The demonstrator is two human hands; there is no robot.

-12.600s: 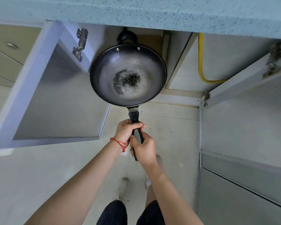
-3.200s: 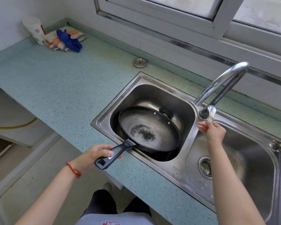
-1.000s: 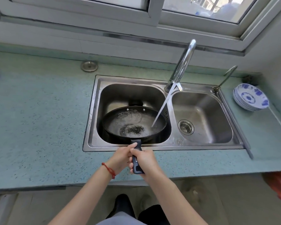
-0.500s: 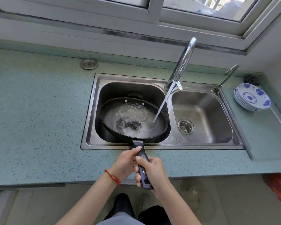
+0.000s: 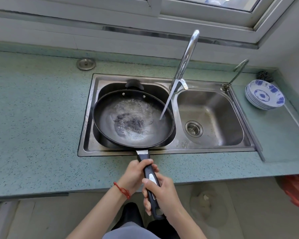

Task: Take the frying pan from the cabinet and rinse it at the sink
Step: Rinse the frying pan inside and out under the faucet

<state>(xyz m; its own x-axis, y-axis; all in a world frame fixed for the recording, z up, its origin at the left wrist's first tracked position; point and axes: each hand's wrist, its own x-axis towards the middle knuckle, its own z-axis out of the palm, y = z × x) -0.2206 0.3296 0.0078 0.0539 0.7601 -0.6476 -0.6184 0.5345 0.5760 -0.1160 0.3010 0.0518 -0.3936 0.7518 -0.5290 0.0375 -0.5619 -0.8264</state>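
Both my hands are clamped around the black handle of the frying pan (image 5: pixel 133 118): my left hand (image 5: pixel 134 175) grips higher up, nearer the pan's body, with a red string at the wrist, and my right hand (image 5: pixel 160 192) wraps the lower end, fingers closed tight. The pan sits over the left basin of the sink (image 5: pixel 90 118), almost filling it, its near rim reaching the sink's front edge while the handle juts out across the worktop (image 5: pixel 33 126) toward me. A stream from the faucet (image 5: pixel 186 56) lands on the pan's right inner side, and water pools around the dark burnt patch in the middle. The right basin is open, the stack of blue-patterned bowls (image 5: pixel 265 94) well apart on the right. Compared with half a second ago, the pan is raised and drawn closer to me, and my hands sit further apart along the handle.
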